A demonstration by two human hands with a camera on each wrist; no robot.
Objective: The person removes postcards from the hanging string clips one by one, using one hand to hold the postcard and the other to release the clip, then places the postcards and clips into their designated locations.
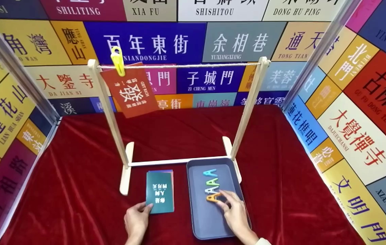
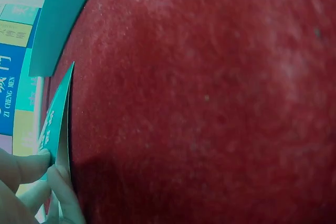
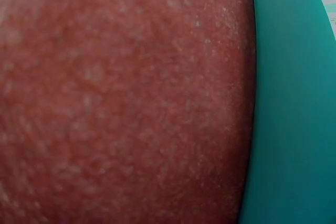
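In the head view my left hand (image 1: 137, 219) pinches the lower left corner of a dark green card (image 1: 160, 190) with white characters, the top one of a small stack. Up close in the left wrist view, the thumb lies over the green card (image 2: 52, 124) and fingers are beneath its lifted edge. My right hand (image 1: 235, 212) holds an orange clothespin (image 1: 212, 197) between thumb and forefinger, over a grey-blue tray (image 1: 210, 224). Beyond it in the tray lie a pale clothespin (image 1: 211, 189), a green clothespin (image 1: 212, 181) and a blue clothespin (image 1: 210, 173).
Behind the cards and tray stands a wooden frame (image 1: 109, 119) with a string (image 1: 193, 65) across its top. A yellow clothespin (image 1: 118, 61) holds a red card (image 1: 133, 92) on the string's left end. Dark red cloth (image 1: 87, 204) covers the table.
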